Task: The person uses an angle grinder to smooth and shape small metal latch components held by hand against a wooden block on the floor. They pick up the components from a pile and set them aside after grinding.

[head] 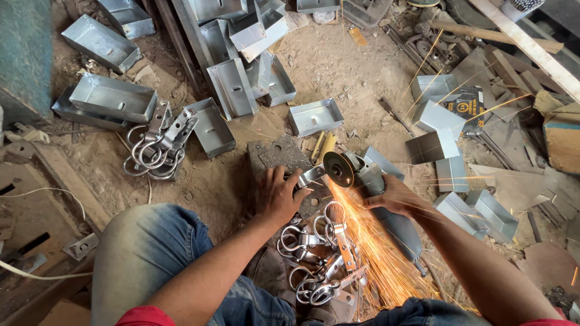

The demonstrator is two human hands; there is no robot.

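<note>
Grinding a metal clamp (311, 176) on a steel plate (275, 154), sparks flying.
Left hand (279, 194) pins the clamp; right hand (396, 196) grips the angle grinder (362, 175).

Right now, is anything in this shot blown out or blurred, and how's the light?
Head view: even daylight with soft shadows; the sparks streak into bright orange trails off the grinder disc; the trays bend near the wide-angle edges; both hands stay sharp.

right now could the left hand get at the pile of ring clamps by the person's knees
Probably yes: the left hand presses a metal piece on the steel plate, and the pile of ring clamps lies just below it, though sparks shower across the pile.
</note>
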